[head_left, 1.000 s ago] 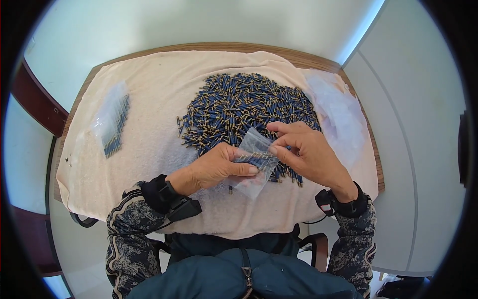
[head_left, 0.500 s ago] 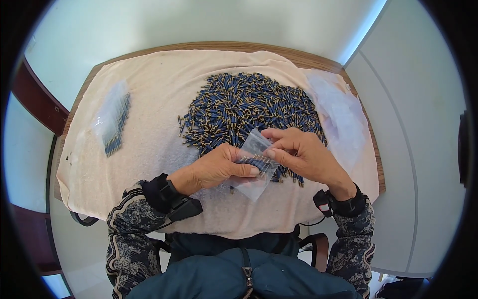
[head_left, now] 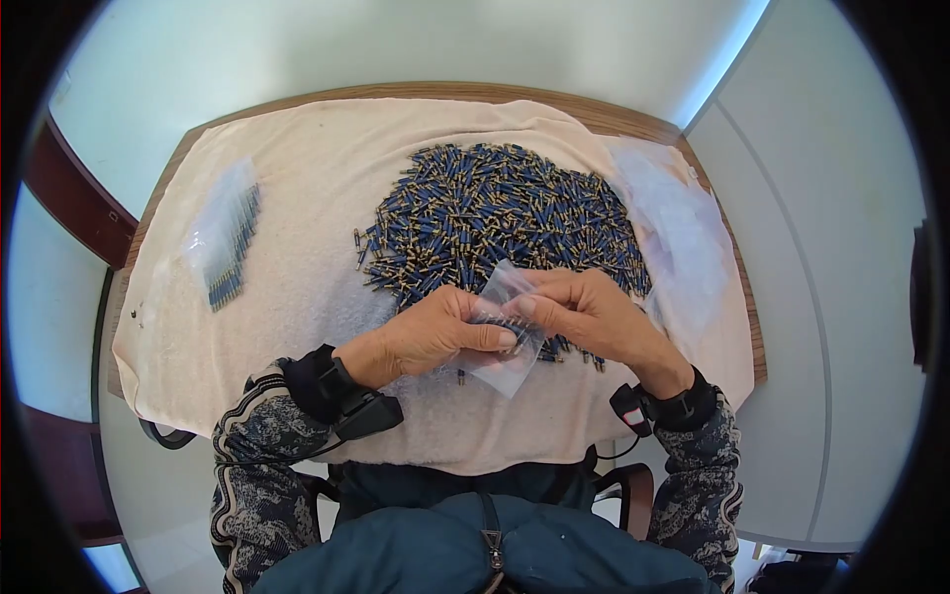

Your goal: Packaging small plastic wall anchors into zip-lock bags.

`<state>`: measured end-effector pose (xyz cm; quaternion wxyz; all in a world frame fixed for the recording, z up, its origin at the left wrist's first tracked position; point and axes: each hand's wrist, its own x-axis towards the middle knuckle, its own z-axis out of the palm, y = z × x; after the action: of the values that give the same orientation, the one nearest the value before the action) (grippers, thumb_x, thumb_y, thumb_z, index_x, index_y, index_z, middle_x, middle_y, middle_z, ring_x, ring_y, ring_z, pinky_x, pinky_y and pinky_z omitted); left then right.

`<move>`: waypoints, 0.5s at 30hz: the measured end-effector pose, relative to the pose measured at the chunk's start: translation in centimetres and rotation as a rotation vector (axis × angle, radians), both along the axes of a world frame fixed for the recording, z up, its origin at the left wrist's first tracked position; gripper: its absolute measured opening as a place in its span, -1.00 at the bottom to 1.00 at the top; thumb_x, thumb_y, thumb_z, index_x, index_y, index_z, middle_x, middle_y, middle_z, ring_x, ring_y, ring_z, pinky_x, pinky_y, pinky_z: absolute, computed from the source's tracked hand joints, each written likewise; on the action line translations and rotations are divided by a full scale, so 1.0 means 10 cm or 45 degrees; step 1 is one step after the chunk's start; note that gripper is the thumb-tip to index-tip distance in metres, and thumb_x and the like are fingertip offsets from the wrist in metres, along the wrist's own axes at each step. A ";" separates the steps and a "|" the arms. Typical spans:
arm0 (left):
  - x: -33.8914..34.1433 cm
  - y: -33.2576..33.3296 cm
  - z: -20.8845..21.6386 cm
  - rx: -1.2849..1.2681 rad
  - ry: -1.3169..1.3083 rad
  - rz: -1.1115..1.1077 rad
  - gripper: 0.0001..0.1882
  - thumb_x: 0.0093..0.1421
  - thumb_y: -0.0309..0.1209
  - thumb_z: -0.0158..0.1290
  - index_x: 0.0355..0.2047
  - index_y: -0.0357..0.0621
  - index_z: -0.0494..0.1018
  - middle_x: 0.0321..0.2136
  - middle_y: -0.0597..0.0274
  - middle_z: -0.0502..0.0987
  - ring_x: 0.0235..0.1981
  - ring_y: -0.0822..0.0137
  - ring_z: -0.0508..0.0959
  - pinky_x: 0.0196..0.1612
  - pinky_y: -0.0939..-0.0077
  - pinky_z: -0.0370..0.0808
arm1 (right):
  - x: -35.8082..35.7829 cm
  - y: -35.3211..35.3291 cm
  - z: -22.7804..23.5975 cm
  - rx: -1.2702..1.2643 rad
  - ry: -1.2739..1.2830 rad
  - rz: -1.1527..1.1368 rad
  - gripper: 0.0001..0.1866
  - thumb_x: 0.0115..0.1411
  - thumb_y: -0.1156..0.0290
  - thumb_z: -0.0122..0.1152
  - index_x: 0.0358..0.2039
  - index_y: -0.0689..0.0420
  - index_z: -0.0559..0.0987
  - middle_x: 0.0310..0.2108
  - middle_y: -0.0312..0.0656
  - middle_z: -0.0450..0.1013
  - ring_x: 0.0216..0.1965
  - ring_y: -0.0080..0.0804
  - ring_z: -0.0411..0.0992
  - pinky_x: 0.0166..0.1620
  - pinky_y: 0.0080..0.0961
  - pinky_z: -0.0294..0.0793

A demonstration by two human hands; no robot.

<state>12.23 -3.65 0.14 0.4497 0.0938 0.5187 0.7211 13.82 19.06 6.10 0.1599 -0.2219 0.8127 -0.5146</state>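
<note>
Between my hands is a small clear zip bag (head_left: 510,379) with several blue-and-gold metal connectors lying side by side inside it. My left hand (head_left: 440,335) is closed on the bag's left side, its thumb pressed over the connectors. My right hand (head_left: 586,309) pinches the bag near its upper right edge, thumb against fingers. Just beyond, a large heap of loose blue-and-gold connectors (head_left: 505,218) spreads over the peach towel (head_left: 297,148). Part of the heap's near side is hidden behind my hands and the bag.
Filled clear bags of connectors (head_left: 230,238) lie overlapping at the left of the towel. A pile of flat clear plastic bags (head_left: 678,238) rests at the right. The wooden table edge (head_left: 396,91) shows at the back, with a wall behind it.
My right hand has moved slightly down and to the left along the bag's upper edge, its fingers drawn closer to the bag. My left hand has kept its hold.
</note>
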 end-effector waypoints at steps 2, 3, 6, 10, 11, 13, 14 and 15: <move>0.00 0.00 -0.02 0.011 -0.005 0.006 -0.72 0.18 -0.50 0.21 -0.09 -0.27 0.56 -0.23 0.22 0.63 -0.25 0.47 0.60 -0.14 0.60 0.57 | 0.02 -0.03 0.01 0.067 -0.072 -0.010 -0.75 0.31 0.33 0.15 -0.14 0.21 0.66 0.00 -0.04 0.53 -0.10 -0.42 0.48 -0.07 -0.51 0.45; 0.00 0.01 -0.04 0.026 -0.010 0.009 -0.71 0.17 -0.50 0.21 -0.08 -0.27 0.56 -0.23 0.21 0.63 -0.25 0.47 0.60 -0.13 0.60 0.57 | 0.02 -0.04 0.02 0.103 -0.107 -0.017 -0.74 0.32 0.33 0.14 -0.14 0.21 0.66 0.00 -0.03 0.52 -0.09 -0.41 0.48 -0.07 -0.50 0.44; 0.00 0.02 -0.03 0.048 -0.017 0.012 -0.69 0.17 -0.51 0.21 -0.05 -0.27 0.55 -0.22 0.21 0.63 -0.24 0.47 0.60 -0.11 0.60 0.56 | 0.01 0.02 0.03 0.101 0.093 -0.048 -0.76 0.30 0.34 0.16 -0.18 0.22 0.66 0.00 -0.03 0.52 -0.09 -0.35 0.49 -0.05 -0.47 0.44; 0.00 0.03 -0.02 0.047 -0.005 0.014 -0.65 0.16 -0.53 0.21 -0.02 -0.29 0.53 -0.21 0.20 0.63 -0.22 0.47 0.60 -0.10 0.60 0.56 | 0.00 0.08 0.08 0.282 0.519 -0.027 -0.77 0.25 0.34 0.18 -0.26 0.22 0.66 -0.06 -0.04 0.55 -0.14 -0.23 0.49 -0.06 -0.37 0.45; 0.00 0.03 -0.01 0.035 0.010 0.010 -0.64 0.16 -0.54 0.22 -0.02 -0.30 0.52 -0.21 0.20 0.63 -0.22 0.47 0.60 -0.11 0.60 0.56 | 0.01 0.09 0.10 0.373 0.683 -0.010 -0.78 0.23 0.33 0.18 -0.29 0.23 0.66 -0.09 -0.04 0.56 -0.16 -0.18 0.49 -0.08 -0.34 0.45; 0.00 0.02 -0.01 0.023 0.025 0.004 -0.63 0.15 -0.55 0.22 -0.01 -0.31 0.52 -0.21 0.20 0.63 -0.21 0.47 0.60 -0.11 0.60 0.56 | 0.03 0.08 0.13 0.419 0.685 0.016 -0.80 0.22 0.35 0.20 -0.31 0.23 0.66 -0.08 -0.05 0.55 -0.16 -0.19 0.48 -0.07 -0.33 0.44; 0.00 0.02 -0.01 0.003 0.054 -0.016 -0.63 0.14 -0.55 0.22 -0.01 -0.32 0.52 -0.21 0.20 0.63 -0.21 0.48 0.60 -0.11 0.61 0.55 | 0.04 0.07 0.15 0.465 0.687 0.040 -0.82 0.20 0.37 0.21 -0.34 0.23 0.66 -0.07 -0.05 0.55 -0.17 -0.20 0.47 -0.06 -0.32 0.43; -0.01 0.02 0.00 -0.016 0.083 -0.036 -0.62 0.13 -0.55 0.23 -0.01 -0.32 0.52 -0.21 0.20 0.63 -0.21 0.48 0.60 -0.12 0.62 0.55 | 0.05 0.07 0.16 0.510 0.690 0.064 -0.83 0.19 0.40 0.22 -0.36 0.23 0.66 -0.07 -0.06 0.55 -0.17 -0.21 0.47 -0.06 -0.31 0.43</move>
<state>12.17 -3.44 0.14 0.4431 0.1217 0.5364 0.7079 14.33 19.79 7.66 -0.0088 -0.3347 0.9049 -0.2627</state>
